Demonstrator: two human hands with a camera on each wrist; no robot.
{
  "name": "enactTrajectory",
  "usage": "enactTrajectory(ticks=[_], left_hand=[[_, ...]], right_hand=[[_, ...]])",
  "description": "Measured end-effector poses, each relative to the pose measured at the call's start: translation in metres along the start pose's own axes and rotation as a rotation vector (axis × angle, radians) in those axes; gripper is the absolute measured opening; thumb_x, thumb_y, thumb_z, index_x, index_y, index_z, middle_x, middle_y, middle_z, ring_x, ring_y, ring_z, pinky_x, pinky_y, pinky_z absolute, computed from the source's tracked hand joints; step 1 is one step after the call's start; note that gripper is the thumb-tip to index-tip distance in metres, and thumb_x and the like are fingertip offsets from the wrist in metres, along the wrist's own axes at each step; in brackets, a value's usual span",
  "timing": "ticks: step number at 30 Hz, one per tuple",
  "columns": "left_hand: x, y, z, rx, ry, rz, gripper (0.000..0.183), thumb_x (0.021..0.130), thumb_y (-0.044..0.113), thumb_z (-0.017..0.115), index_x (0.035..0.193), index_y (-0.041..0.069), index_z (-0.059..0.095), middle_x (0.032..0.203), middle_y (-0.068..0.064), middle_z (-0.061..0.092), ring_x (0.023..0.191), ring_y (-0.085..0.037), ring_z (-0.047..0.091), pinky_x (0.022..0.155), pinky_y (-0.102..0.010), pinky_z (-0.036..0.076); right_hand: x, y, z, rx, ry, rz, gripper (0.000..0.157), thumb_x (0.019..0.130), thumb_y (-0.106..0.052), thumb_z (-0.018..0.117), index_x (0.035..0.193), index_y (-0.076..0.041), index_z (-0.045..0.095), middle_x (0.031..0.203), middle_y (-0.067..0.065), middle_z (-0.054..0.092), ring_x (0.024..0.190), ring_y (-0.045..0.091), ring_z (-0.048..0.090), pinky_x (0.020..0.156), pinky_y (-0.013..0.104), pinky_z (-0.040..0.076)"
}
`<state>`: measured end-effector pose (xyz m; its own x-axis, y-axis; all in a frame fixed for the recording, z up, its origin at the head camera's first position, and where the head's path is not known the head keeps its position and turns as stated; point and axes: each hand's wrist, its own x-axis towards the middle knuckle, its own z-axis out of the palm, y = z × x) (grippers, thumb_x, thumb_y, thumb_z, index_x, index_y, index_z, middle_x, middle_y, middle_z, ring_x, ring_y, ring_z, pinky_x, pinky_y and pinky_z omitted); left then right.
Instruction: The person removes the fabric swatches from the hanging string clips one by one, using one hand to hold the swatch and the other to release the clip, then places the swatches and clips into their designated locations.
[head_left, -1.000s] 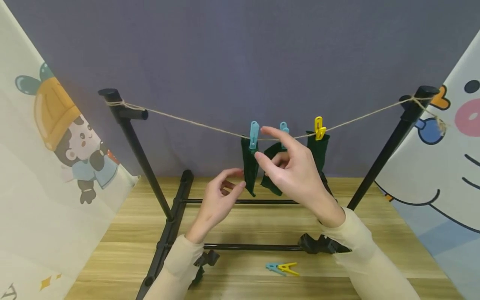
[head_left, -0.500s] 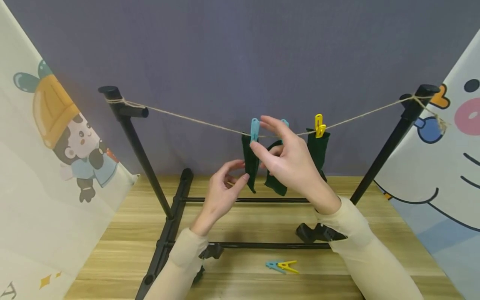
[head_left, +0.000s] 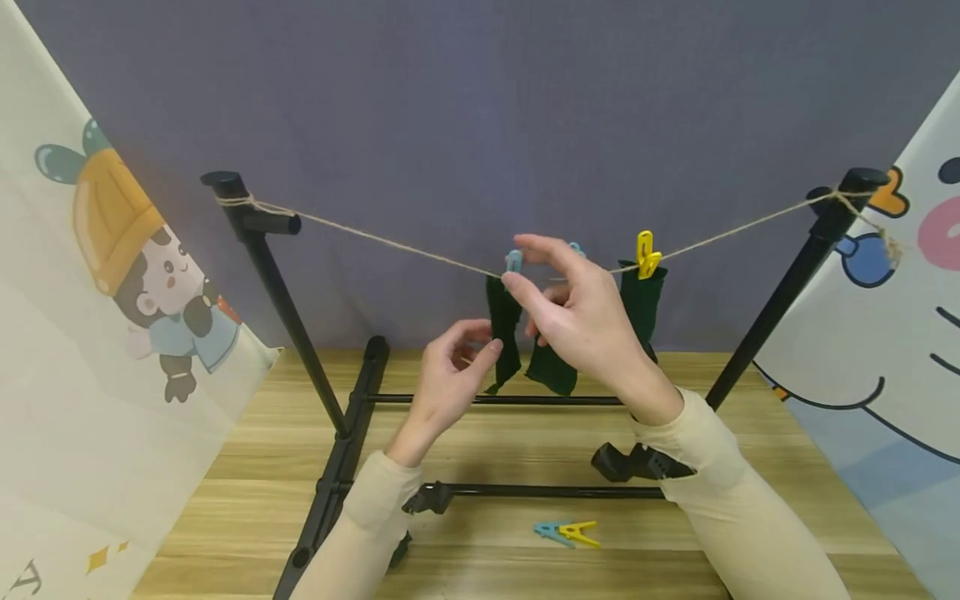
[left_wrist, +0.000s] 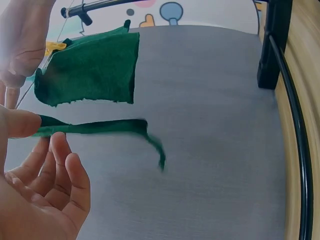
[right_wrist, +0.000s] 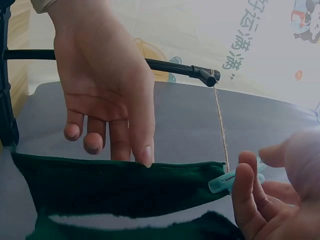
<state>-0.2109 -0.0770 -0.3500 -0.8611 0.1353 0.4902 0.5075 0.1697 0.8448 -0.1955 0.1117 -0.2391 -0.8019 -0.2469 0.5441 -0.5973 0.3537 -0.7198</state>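
Note:
A narrow dark green cloth (head_left: 504,321) hangs from the twine line. My left hand (head_left: 453,371) pinches its side edge between thumb and fingertips, which also shows in the left wrist view on the cloth (left_wrist: 100,126). My right hand (head_left: 588,321) pinches a light blue clothespin (head_left: 513,262) at the cloth's top; in the right wrist view the clothespin (right_wrist: 225,181) lies across the cloth's top end by the twine. Partly behind the right hand hangs a second green cloth (head_left: 552,367) beneath another blue clothespin (head_left: 576,248). A yellow clothespin (head_left: 647,255) holds a third green cloth (head_left: 639,304).
The twine (head_left: 390,243) sags between two black posts (head_left: 288,325) of a pipe rack. Its lower bar (head_left: 555,492) crosses just above the wooden table (head_left: 247,517). One blue clothespin (head_left: 553,533) and one yellow clothespin (head_left: 579,534) lie on the table.
My right thumb and fingers have closed in on the blue clothespin, which has tipped and sits lower. The left hand has risen slightly along the cloth, whose lower end has swung.

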Motion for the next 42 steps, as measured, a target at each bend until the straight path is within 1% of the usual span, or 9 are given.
enactTrajectory(ticks=[2,5,9,13,16,24,31,39,42], left_hand=[[0.000,0.001,0.000,-0.002,0.002,0.008,0.022,0.103,0.018,0.068,0.121,0.007,0.074,0.109,-0.012,0.074,0.078,-0.014,0.065,0.070,-0.029,0.055],[0.000,0.003,0.000,-0.002,-0.004,0.010,0.019,0.103,0.018,0.068,0.116,0.007,0.075,0.106,-0.011,0.074,0.077,-0.014,0.064,0.069,-0.027,0.054],[0.001,0.004,0.000,0.015,-0.006,-0.002,0.021,0.103,0.020,0.068,0.118,0.007,0.076,0.106,-0.012,0.075,0.077,-0.017,0.065,0.070,-0.027,0.053],[0.003,0.005,0.001,0.021,-0.004,-0.024,0.024,0.103,0.022,0.069,0.122,0.009,0.076,0.111,-0.010,0.075,0.080,-0.022,0.066,0.070,-0.027,0.053],[0.005,0.004,0.002,0.011,0.013,-0.040,0.026,0.102,0.022,0.070,0.125,0.011,0.074,0.116,-0.009,0.073,0.083,-0.021,0.067,0.072,-0.027,0.055],[0.006,0.006,0.002,0.005,0.026,-0.043,0.025,0.103,0.025,0.070,0.123,0.011,0.075,0.110,-0.009,0.075,0.082,-0.022,0.070,0.070,-0.030,0.057],[0.007,0.007,0.002,0.013,0.010,-0.017,0.020,0.105,0.023,0.066,0.113,0.008,0.076,0.104,-0.008,0.076,0.082,-0.015,0.068,0.075,-0.029,0.057],[0.009,0.010,0.005,0.001,0.020,-0.052,0.027,0.102,0.025,0.070,0.125,0.012,0.076,0.107,-0.011,0.076,0.080,-0.022,0.071,0.069,-0.031,0.058],[0.010,0.011,0.006,0.002,0.021,-0.050,0.025,0.102,0.025,0.070,0.122,0.011,0.077,0.102,-0.012,0.077,0.078,-0.023,0.071,0.068,-0.031,0.058]], right_hand=[[-0.001,0.000,-0.001,-0.019,0.014,-0.018,0.043,0.105,-0.020,0.070,0.148,-0.015,0.062,0.132,0.007,0.071,0.053,0.023,0.066,0.049,0.030,0.053],[-0.001,0.000,-0.003,-0.069,0.042,-0.057,0.039,0.104,-0.021,0.071,0.142,-0.014,0.067,0.106,0.006,0.078,0.048,0.018,0.063,0.042,0.028,0.045],[-0.001,0.000,-0.005,-0.119,0.065,-0.102,0.037,0.103,-0.022,0.073,0.139,-0.013,0.070,0.071,0.002,0.074,0.042,0.011,0.059,0.037,0.027,0.034],[-0.001,-0.001,-0.006,-0.129,0.066,-0.124,0.037,0.104,-0.020,0.072,0.140,-0.011,0.069,0.100,0.002,0.080,0.044,0.008,0.061,0.036,0.027,0.035],[0.000,0.000,-0.006,-0.129,0.065,-0.120,0.037,0.104,-0.019,0.072,0.140,-0.011,0.069,0.122,0.005,0.078,0.047,0.010,0.064,0.037,0.027,0.038],[0.002,-0.001,-0.008,-0.184,0.080,-0.158,0.035,0.103,-0.020,0.074,0.137,-0.011,0.073,0.125,0.006,0.078,0.048,0.003,0.064,0.038,0.025,0.040],[0.003,-0.002,-0.010,-0.205,0.092,-0.159,0.032,0.103,-0.019,0.073,0.134,-0.010,0.075,0.128,0.008,0.077,0.047,0.006,0.065,0.043,0.022,0.046],[0.005,-0.004,-0.013,-0.257,0.116,-0.206,0.027,0.100,-0.021,0.077,0.125,-0.011,0.080,0.121,0.005,0.080,0.035,0.007,0.040,0.039,0.023,0.031],[0.005,-0.005,-0.013,-0.249,0.110,-0.201,0.026,0.099,-0.021,0.078,0.123,-0.011,0.080,0.119,0.005,0.080,0.034,0.007,0.037,0.038,0.023,0.028]])
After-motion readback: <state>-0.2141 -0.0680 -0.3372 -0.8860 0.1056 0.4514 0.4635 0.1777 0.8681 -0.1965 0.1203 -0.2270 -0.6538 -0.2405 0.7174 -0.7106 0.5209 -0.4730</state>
